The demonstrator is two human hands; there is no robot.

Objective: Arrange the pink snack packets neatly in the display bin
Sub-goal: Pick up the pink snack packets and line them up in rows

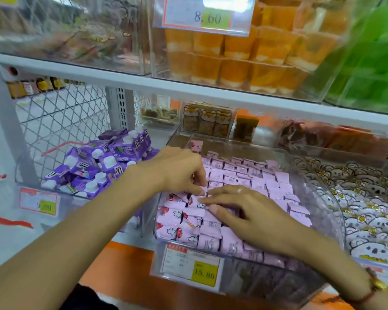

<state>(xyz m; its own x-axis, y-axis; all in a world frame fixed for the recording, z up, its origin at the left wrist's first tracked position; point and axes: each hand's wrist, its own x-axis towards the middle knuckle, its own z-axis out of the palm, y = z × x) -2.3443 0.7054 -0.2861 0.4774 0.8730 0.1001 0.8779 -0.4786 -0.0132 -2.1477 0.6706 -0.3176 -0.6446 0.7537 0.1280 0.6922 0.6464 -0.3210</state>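
Note:
A clear plastic display bin on the lower shelf holds several rows of small pink snack packets. Some near the front left lie face up, showing flowers and strawberries. My left hand reaches over the bin's left side, its fingertips pinching a pink packet in the middle rows. My right hand lies flat on the packets near the front, fingers stretched to the left and pressing them down. A ring shows on one of its fingers.
A bin of purple packets stands to the left, and a bin of bear-print packets to the right. The white shelf above carries orange jelly cups. Price tags hang at the bin fronts.

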